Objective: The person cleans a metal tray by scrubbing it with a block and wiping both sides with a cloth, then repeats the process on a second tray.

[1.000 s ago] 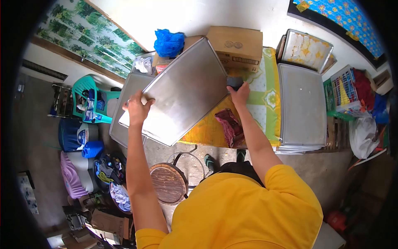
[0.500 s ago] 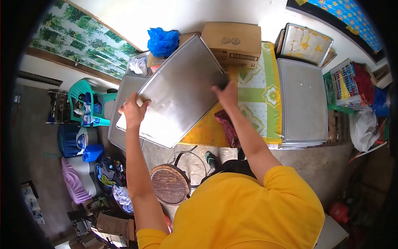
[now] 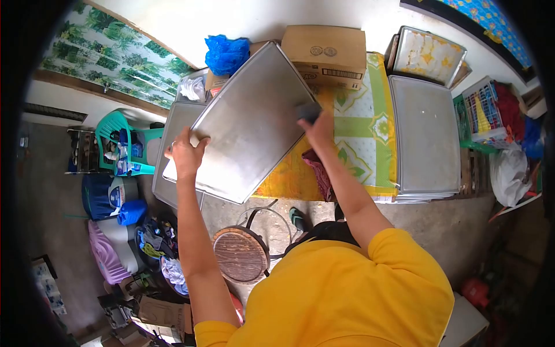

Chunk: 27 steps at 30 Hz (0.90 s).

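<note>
A large metal baking tray (image 3: 248, 121) is tilted at an angle over the table, its far corner near the cardboard box. My left hand (image 3: 188, 153) grips its left edge, thumb on the upper face and fingers around the rim. In my right hand (image 3: 319, 130) is a small dark pad (image 3: 308, 112), blurred, held against the tray near its right edge; its exact kind is not clear. A dark red cloth (image 3: 318, 173) lies on the table just below my right wrist.
More trays (image 3: 425, 136) lie stacked on the right, with a stained tray (image 3: 430, 56) leaning behind. A cardboard box (image 3: 324, 55) and blue plastic bag (image 3: 227, 55) stand at the back. A round wooden stool (image 3: 240, 254) and green chair (image 3: 107, 139) are on the floor.
My right hand and the dark pad have shifted slightly on the tray near its right edge. My left hand keeps its grip; the whole view has moved a little.
</note>
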### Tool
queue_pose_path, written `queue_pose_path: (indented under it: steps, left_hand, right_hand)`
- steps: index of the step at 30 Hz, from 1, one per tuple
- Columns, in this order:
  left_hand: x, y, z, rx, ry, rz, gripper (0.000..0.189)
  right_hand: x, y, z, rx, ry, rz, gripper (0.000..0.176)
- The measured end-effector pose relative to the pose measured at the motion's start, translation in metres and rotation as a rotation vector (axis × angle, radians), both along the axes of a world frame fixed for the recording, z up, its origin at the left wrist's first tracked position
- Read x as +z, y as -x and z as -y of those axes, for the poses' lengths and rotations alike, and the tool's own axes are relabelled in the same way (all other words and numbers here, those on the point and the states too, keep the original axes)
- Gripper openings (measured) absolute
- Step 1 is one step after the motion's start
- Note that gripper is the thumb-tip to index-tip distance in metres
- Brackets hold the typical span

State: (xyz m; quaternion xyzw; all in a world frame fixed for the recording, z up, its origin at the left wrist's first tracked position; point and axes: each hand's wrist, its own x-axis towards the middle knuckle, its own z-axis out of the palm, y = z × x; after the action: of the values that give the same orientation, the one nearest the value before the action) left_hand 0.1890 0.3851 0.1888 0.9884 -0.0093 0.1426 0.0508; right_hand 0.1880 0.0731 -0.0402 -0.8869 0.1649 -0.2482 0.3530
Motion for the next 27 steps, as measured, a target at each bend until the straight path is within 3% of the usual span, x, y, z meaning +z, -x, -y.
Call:
queue_pose_path:
  steps: [3,7,11,14,17,21,22,24,27]
  left_hand:
    - [-0.001,0.001,-0.002,0.004,-0.028,0.025,0.048]
    - [-0.003,-0.003,-0.007,0.011,-0.029,-0.001,0.054]
    - [-0.002,-0.005,-0.008,0.019,-0.024,-0.013,0.054]
    - [-0.009,-0.01,-0.015,-0.019,-0.006,0.037,0.053]
    - [-0.007,-0.012,-0.017,-0.001,0.029,-0.025,0.052]
    - [-0.003,-0.001,-0.006,0.038,-0.013,0.037,0.048]
    - [-0.004,0.0,-0.006,0.04,-0.016,0.046,0.048]
    - [0.001,0.002,0.0,0.072,-0.017,0.004,0.05]
    - [0.0,0.001,-0.003,0.068,0.016,-0.024,0.049]
  right_hand:
    - [-0.01,-0.022,0.039,-0.268,-0.218,-0.175,0.078]
    - [-0.007,-0.027,0.027,-0.106,0.004,-0.046,0.074]
    - [0.002,-0.042,0.055,-0.047,-0.258,-0.251,0.079]
    - [0.007,-0.027,0.011,0.041,-0.029,-0.142,0.075]
    - [0.028,-0.016,-0.012,0.192,-0.031,-0.133,0.074]
    - [0.036,-0.041,0.007,-0.08,-0.55,-0.229,0.072]
    - [0.051,-0.04,-0.014,-0.068,-0.459,-0.138,0.07]
    - [0.089,-0.023,-0.059,0.184,-0.3,-0.136,0.07]
    - [0.097,-0.01,-0.1,0.493,0.004,0.025,0.07]
